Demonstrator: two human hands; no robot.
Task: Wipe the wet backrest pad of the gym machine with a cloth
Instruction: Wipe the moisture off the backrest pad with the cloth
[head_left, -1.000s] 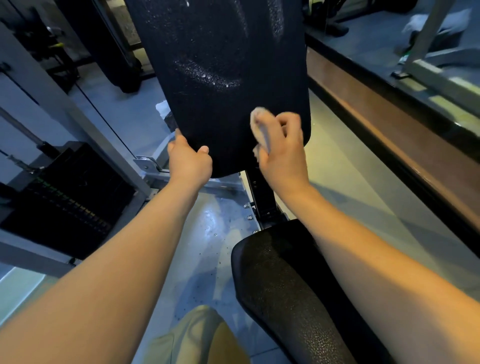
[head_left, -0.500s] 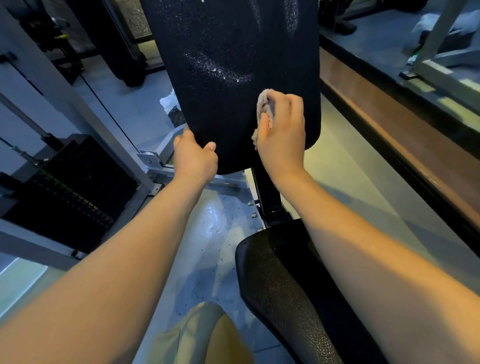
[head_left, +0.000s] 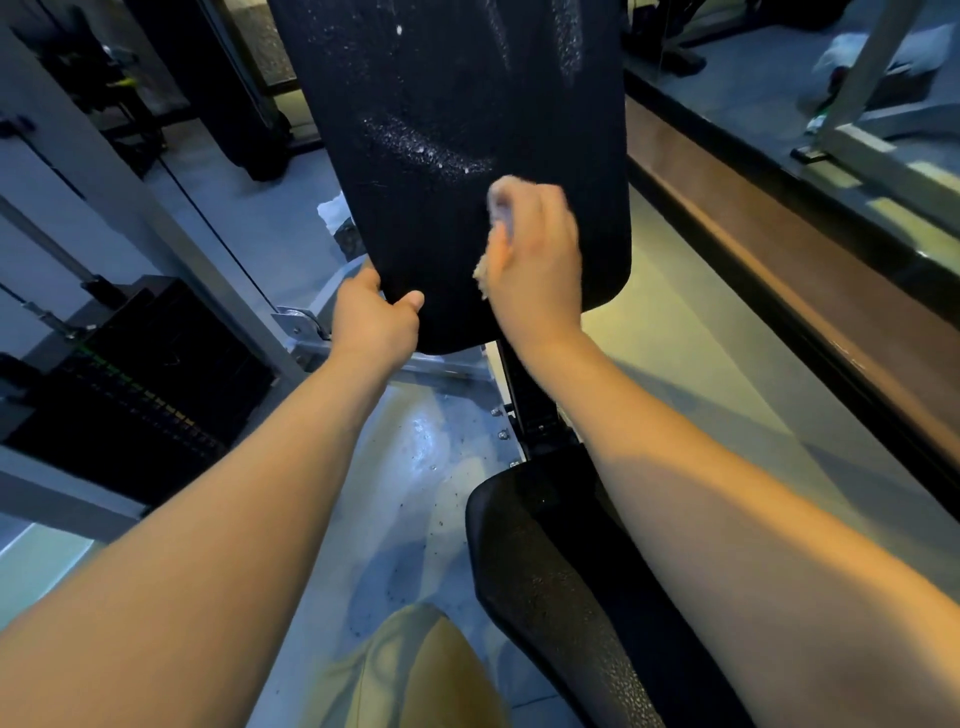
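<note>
Head view: left hand (head_left: 375, 322) fingers clamp the backrest pad (head_left: 467, 156) edge to steady it; right hand (head_left: 535, 254) fingers curl over the cloth (head_left: 483, 275), mid-frame

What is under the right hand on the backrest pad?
A light cloth is pressed between the right hand and the black backrest pad. Only its edges show beside the hand; the rest is covered, and so is the pad surface beneath it.

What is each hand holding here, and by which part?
Right hand holds a bunched cloth against the backrest pad; left hand grips the pad's lower left edge.
</note>
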